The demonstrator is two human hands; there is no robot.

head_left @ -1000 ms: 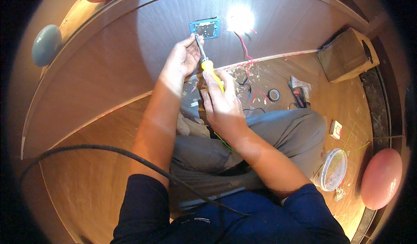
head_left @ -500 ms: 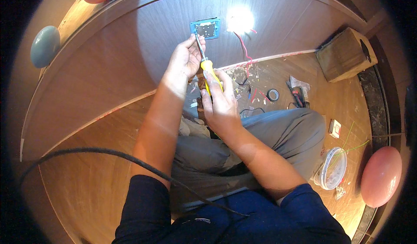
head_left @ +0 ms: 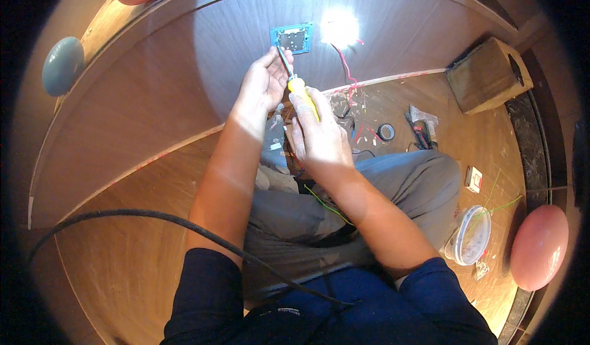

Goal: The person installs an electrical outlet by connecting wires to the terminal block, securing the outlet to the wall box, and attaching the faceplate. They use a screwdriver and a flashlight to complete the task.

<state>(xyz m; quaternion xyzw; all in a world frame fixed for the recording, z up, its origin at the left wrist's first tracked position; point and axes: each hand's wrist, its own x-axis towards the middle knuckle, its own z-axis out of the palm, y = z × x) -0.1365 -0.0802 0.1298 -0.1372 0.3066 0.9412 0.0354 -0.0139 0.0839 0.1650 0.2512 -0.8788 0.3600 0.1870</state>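
A blue-edged electrical wall box [head_left: 292, 39] with a dark insert is set in the grey wood-grain panel. My right hand [head_left: 322, 127] is closed round the yellow handle of a screwdriver [head_left: 299, 90]. Its metal shaft slants up to the box's lower left corner. My left hand [head_left: 265, 82] is just below that corner, thumb and fingers curled about the shaft near its tip. Whatever the tip meets is hidden by those fingers.
A glaring bright light [head_left: 340, 27] and red wire [head_left: 346, 68] are right of the box. Black tape [head_left: 386, 132], scraps, a tool [head_left: 423, 133], a wooden block [head_left: 488, 78] and a clear tub [head_left: 472, 237] stand or lie rightward. A black cable [head_left: 141, 212] crosses in front.
My right hand has turned on the screwdriver handle and shifted slightly right and up. A green wire now shows over my lap beside my right forearm. My left hand stays nearly still.
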